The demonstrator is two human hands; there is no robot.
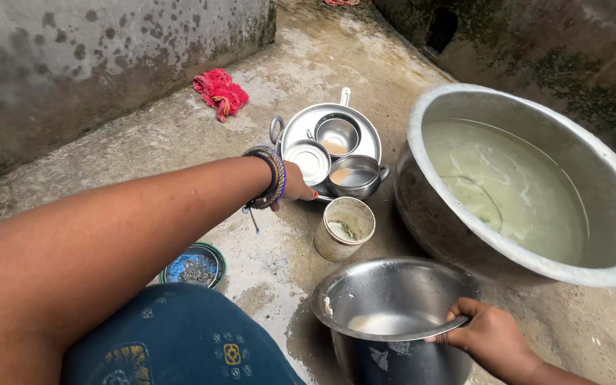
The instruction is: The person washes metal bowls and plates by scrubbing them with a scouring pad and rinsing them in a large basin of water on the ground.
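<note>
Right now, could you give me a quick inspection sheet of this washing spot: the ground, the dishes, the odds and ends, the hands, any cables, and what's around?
Surface: wet, stained concrete floor.
Job's things: steel pot with a little milky water; round tray carrying two small bowls and a lid.
Clutter: cream-coloured cup beside the tray; small blue-rimmed dish near the knee; red cloth by the wall.
Hands: left hand, bangles at the wrist, reaches to the tray's near edge, fingers hidden; right hand grips the pot's rim.
Cables: nothing seen.
Surroundings: big metal basin of cloudy water on the right; mottled wall on the left.
</note>
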